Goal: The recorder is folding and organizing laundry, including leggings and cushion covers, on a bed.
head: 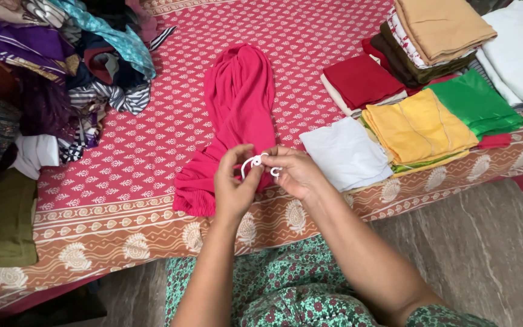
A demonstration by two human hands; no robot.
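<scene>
Two hands [267, 178] pinching looped white cord [255, 162] over ribbed pink garment [234, 121].

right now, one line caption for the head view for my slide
Both hands, left hand and right hand, work a white drawstring on a pink garment beside folded clothes.

Bare bedspread [152, 145] flanks pink garment [237, 103]; folded stacks [419, 121] right, clothes heap [62, 60] left.
</scene>
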